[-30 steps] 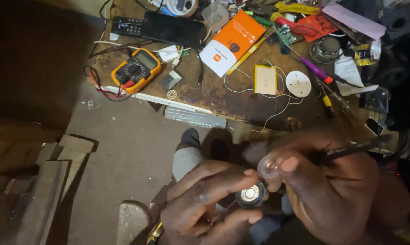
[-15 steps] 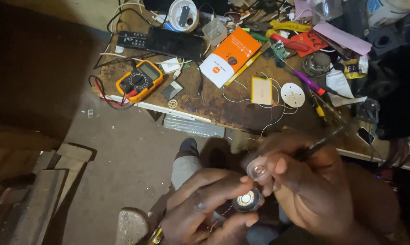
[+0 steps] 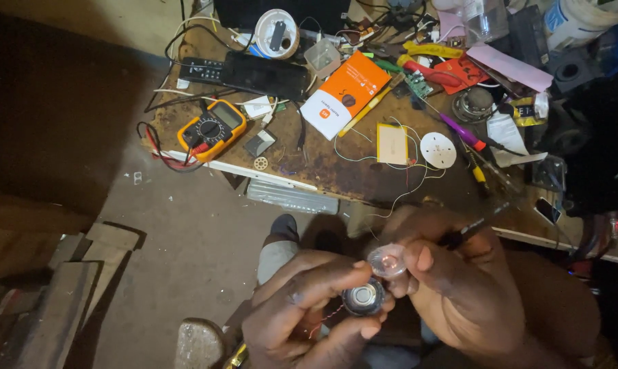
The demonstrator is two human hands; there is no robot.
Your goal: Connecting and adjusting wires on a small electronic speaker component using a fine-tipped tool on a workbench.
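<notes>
A small round speaker [image 3: 363, 299], dark-rimmed with a pale metallic centre, is gripped in the curled fingers of the left hand [image 3: 302, 321], its flat face turned up toward the camera and thin reddish wires [image 3: 325, 318] trailing from it leftward. Just above it, touching or nearly so, a clear round disc [image 3: 387, 261] with a pinkish centre is pinched by the right hand [image 3: 459, 287], which also clasps a dark slender tool [image 3: 474, 228] pointing up and to the right. Both are held below the near edge of the bench [image 3: 336, 179], where a yellow multimeter [image 3: 212, 130] lies at the left end and an orange booklet [image 3: 344, 93] toward the middle.

multimeter [image 3: 210, 130] left on workbench [image 3: 336, 171] | disc [image 3: 437, 149] right | hands below
</notes>
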